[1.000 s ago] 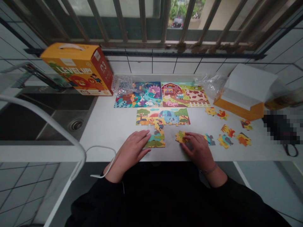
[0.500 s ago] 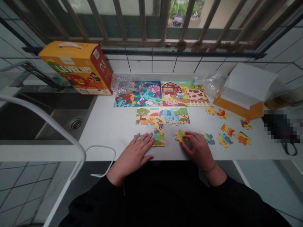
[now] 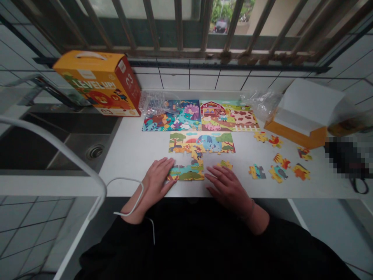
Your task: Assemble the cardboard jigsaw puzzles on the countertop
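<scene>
A partly joined jigsaw puzzle (image 3: 201, 140) with an elephant and trees lies on the white counter, and a narrow column links its top strip to a lower green-and-blue section (image 3: 189, 174). Flat at the left edge of that section, my left hand (image 3: 154, 182) is open, its fingertips touching or close beside it. My right hand (image 3: 229, 186) rests just right of the section with fingers stretched out and slightly apart. Beyond its knuckles shows a yellow-green puzzle piece (image 3: 225, 164), partly covered by the hand. A blue-grey piece (image 3: 257, 171) lies farther right.
Several loose pieces (image 3: 278, 174) are scattered at the right. Two picture sheets (image 3: 171, 116) lie behind the puzzle, with crumpled clear plastic (image 3: 259, 105) nearby. An orange box (image 3: 99, 85) stands by the sink (image 3: 72, 151); an opened box (image 3: 300, 130) sits right. A white cable (image 3: 72, 159) crosses the left side.
My left hand pressed over the lower section, then drew back to its left edge. My right hand has left the yellow-green piece and moved left toward the section, uncovering the blue-grey piece.
</scene>
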A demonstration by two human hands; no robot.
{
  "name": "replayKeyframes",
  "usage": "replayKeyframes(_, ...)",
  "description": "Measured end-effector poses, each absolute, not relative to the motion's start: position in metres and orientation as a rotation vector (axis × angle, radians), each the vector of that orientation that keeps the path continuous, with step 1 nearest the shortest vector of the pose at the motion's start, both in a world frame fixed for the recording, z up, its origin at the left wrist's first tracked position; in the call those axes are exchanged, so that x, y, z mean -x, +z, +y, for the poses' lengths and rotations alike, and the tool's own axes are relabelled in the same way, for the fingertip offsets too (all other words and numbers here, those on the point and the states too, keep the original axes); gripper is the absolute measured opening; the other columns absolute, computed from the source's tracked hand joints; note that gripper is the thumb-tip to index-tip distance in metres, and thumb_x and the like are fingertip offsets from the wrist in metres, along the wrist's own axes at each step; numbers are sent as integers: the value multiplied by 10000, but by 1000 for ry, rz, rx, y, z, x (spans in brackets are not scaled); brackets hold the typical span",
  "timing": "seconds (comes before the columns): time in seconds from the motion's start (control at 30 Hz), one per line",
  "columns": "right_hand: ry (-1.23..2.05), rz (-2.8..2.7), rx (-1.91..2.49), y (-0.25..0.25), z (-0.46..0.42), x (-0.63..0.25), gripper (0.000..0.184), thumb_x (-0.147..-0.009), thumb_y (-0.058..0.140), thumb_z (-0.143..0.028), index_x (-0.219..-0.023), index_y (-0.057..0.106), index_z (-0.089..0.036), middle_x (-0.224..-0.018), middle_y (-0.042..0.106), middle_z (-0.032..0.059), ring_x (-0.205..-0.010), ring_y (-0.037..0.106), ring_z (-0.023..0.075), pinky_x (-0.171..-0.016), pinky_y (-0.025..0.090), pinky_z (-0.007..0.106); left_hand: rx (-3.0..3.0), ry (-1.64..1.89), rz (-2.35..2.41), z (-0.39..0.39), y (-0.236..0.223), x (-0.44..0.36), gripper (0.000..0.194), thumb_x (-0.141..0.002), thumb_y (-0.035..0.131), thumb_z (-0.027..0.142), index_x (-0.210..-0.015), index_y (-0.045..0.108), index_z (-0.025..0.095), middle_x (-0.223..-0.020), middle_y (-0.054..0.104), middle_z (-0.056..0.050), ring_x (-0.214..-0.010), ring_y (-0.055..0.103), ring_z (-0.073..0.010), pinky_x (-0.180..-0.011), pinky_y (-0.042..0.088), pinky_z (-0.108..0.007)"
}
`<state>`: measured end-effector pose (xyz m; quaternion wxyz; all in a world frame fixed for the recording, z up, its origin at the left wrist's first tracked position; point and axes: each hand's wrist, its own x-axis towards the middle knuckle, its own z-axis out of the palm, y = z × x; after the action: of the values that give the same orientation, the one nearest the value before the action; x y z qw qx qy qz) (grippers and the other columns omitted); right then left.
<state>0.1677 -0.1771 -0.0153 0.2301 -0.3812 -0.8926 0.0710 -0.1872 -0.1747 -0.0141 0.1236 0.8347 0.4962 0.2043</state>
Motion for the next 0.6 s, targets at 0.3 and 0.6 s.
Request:
replayKeyframes(0.3,377,-2729,860,-21,-160,-112,696,-1077,649,-483,-1701,466,-234,-1762,448,107,-1648,394,336,-1370,282,609,-2387,518,1356,-163,-9,195,484,-1095,612,462,-1538,599,266,-1588,650,-127,-1497,591,-298,-1323,357,-623)
replayKeyframes(0.6,421,-2757,882,-20,-161,-113,688,-1090,626,-479,-1708,444,-240,-1786,405,89,-1667,356,329,-1383,227,628,-2364,536,1246,-159,-6,196,434,-1098,632,400,-1512,629,269,-1570,663,-121,-1477,613,-274,-1332,357,-637)
